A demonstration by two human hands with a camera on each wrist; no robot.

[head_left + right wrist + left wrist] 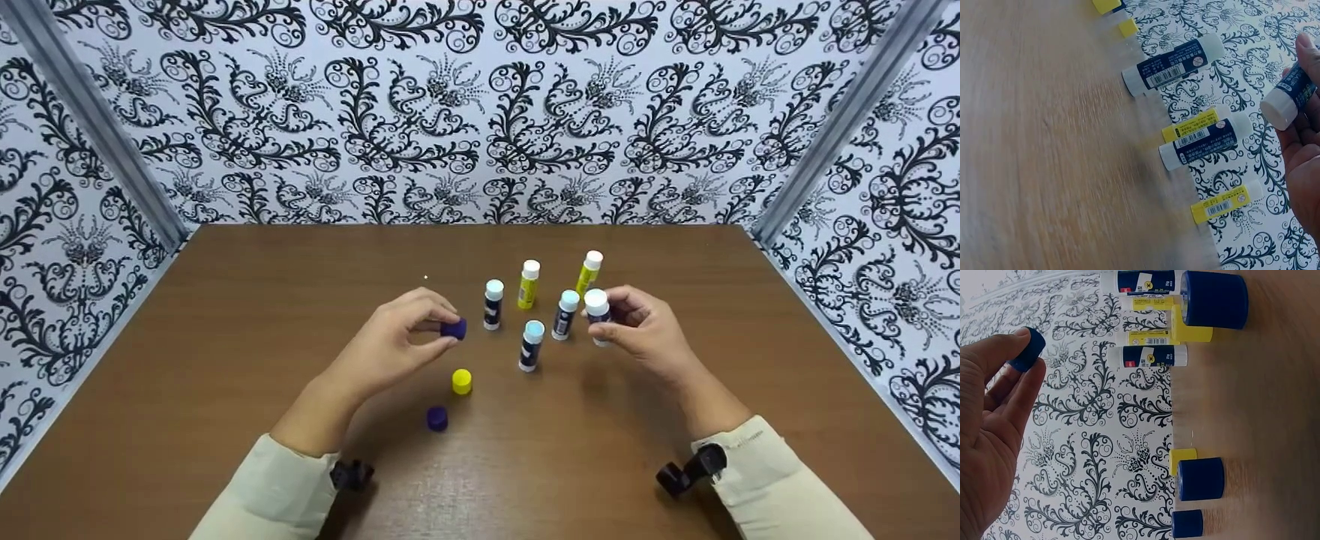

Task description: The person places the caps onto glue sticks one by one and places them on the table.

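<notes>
My left hand (388, 341) pinches a dark blue cap (454, 328) between thumb and fingers, held up off the table in the left wrist view. In my right hand (652, 334) is a blue glue stick (1296, 95), uncapped, its white end pointing up in the head view. Between the hands stand several uncapped glue sticks: a blue glue stick (493, 306) nearest the left hand, a front blue glue stick (530, 347), another blue glue stick (565, 316), a yellow glue stick (528, 285), and a second yellow glue stick (589, 274) at the back.
A yellow cap (462, 382) and a blue cap (437, 418) lie on the brown table (300, 262) beside the left forearm. More loose caps, such as a small blue cap (1187, 523), show in the left wrist view. Patterned walls (450, 112) enclose the table's back and sides.
</notes>
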